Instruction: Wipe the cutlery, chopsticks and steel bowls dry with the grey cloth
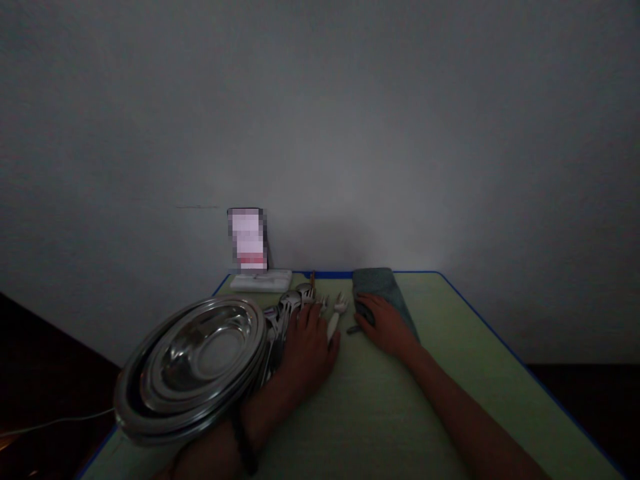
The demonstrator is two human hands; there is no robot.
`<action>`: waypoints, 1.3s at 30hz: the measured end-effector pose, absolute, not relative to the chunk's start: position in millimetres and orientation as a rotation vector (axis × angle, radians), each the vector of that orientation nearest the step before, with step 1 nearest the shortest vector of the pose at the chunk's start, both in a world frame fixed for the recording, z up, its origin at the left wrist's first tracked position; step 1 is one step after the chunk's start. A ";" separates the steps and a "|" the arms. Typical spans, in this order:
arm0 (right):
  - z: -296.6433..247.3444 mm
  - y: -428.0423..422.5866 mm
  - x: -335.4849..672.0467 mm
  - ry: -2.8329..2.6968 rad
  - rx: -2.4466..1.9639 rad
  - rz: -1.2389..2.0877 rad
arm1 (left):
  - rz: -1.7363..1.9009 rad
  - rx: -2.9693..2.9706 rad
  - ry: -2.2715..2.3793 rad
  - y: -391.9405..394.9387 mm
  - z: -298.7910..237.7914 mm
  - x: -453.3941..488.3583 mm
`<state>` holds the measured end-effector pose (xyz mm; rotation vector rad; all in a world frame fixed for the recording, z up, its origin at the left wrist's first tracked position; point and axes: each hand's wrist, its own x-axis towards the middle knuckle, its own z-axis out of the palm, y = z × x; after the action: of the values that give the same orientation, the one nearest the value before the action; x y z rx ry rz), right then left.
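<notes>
- Cutlery (pixel 290 301) lies in a group left of the table's middle, spoon and fork heads pointing to the far side, just beyond and to the left of your left fingers.
- Your left hand (pixel 307 347) rests palm down over the near part of that group, fingers slightly spread; whether they grip a piece underneath, you cannot tell from here.
- One pale-handled fork (pixel 335 319) lies just right of your left fingers, its tines toward the far side and its handle's near end close to your thumb.
- Your right hand (pixel 385 325) bends over a dark object (pixel 367 311) at the left edge of a folded grey cloth (pixel 377 281); its fingers look narrowly curled, but you cannot tell whether they hold it.
- Left of your left hand, stacked steel basins (pixel 203 357) stand close beside the cutlery.
- On the far left of the green table (pixel 450 393), a phone (pixel 249 237) leans upright behind a white block (pixel 260 281), near the wall (pixel 400 133).
</notes>
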<state>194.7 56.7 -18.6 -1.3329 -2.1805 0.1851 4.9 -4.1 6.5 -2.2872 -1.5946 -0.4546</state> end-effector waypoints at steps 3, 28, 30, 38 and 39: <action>-17.3 55.7 194.3 -2.182 -1.338 0.185 | -0.504 -2.249 -1.529 -3.6 7.1 4.6; 28.0 44.3 201.3 -2.365 -1.880 0.294 | -0.625 -2.438 -1.753 1.8 11.6 6.5; 37.3 41.7 205.2 -2.443 -1.901 0.410 | -0.634 -2.439 -1.742 2.3 10.4 6.4; 65.8 56.9 243.3 -2.249 -1.618 0.481 | -0.718 -2.406 -1.643 -0.5 11.4 6.5; 69.8 57.6 247.5 -2.158 -1.548 0.501 | -0.726 -2.395 -1.631 -1.2 12.1 6.4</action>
<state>247.5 57.6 69.8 -1.5481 -2.1583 0.5015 6.4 -1.2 12.1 -2.3949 -1.6307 -0.7258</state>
